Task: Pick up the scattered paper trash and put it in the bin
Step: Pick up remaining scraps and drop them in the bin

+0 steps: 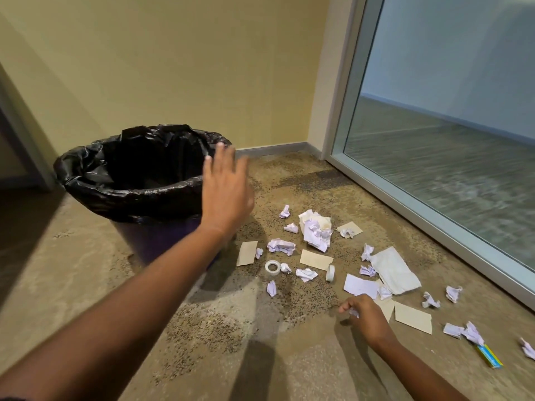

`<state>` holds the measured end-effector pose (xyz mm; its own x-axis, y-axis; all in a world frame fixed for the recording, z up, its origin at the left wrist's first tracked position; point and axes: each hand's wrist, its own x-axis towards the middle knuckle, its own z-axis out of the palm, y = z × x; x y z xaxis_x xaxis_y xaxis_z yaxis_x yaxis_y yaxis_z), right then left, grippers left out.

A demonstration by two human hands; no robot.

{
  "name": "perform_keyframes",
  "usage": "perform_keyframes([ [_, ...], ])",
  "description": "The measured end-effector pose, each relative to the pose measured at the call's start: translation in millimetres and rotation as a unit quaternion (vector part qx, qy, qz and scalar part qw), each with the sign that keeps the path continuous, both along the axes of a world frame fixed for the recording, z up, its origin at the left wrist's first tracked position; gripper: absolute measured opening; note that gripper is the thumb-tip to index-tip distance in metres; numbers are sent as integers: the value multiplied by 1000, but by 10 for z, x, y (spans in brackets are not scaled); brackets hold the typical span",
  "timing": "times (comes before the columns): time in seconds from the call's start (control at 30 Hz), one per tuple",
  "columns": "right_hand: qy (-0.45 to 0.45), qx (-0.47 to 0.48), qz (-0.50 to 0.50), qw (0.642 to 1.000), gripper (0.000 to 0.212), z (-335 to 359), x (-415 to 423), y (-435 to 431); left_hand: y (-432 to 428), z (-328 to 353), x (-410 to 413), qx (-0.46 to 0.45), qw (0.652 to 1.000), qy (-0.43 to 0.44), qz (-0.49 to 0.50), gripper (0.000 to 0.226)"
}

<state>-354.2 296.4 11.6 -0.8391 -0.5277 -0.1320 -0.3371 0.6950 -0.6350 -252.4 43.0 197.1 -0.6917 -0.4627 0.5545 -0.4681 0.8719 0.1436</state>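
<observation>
The left hand [225, 195] is held flat and empty, its fingers straight, in front of the right side of the bin [127, 192]; whether the rim is touched cannot be told. The right hand [366, 314] is curled low over the floor, and a small crumpled scrap [353, 313] is pinched at its fingertips. The rest of the paper trash [315, 231] is spread on the floor to the right of the bin, between it and the glass panel [434, 140].

The scrap is gripped only lightly, it seems, and the bin stands well apart from that hand, so it could be dropped on the way or tossed short of the opening. The black liner [86, 157] is draped loosely over the rim, and it could be dragged inward if brushed by a hand. Two tape rolls [272, 267] and a coloured packet [489, 355] lie among the papers and could be gathered by mistake. The flat tan cards [315, 259] lie flush on the floor and are likely to slip when an edge is sought. The scraps far to the right could be overlooked.
</observation>
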Motion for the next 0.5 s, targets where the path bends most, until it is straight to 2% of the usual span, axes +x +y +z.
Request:
perform_keyframes([
  [0.2,-14,34,-49,998,30,26,-204,417,492,-454,-239,-74,972,-188,-117,53],
  [0.33,-7,66,-86,994,28,7,-382,798,799,-681,-453,-30,961,-249,-117,48],
  [0.5,46,-1,-210,977,20,-161,-575,1298,1193,-902,-679,2,936,-328,-129,47],
])
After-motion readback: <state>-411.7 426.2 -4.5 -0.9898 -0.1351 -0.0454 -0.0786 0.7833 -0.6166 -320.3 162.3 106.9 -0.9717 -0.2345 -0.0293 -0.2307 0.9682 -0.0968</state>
